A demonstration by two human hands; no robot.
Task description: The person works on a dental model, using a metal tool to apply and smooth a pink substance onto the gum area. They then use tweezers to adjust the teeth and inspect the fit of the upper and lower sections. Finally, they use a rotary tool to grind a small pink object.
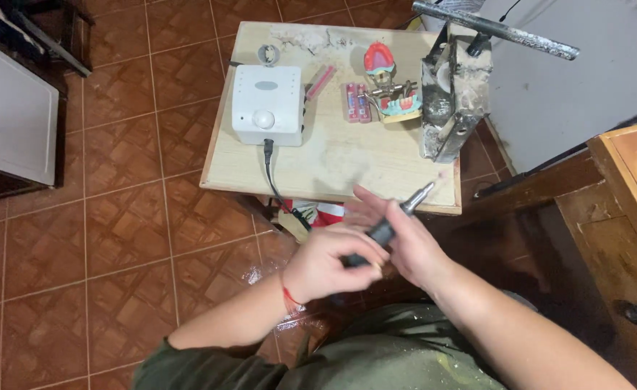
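Fingers of the left hand clamp the rear of a slim black-and-silver rotary handpiece; the right hand cradles its middle, fingers loosely apart, near the wooden desk.

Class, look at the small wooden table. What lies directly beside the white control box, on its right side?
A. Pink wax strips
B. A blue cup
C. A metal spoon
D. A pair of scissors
A. Pink wax strips lie on the wooden table just right of the white control box; no scissors, cup or spoon shows there.
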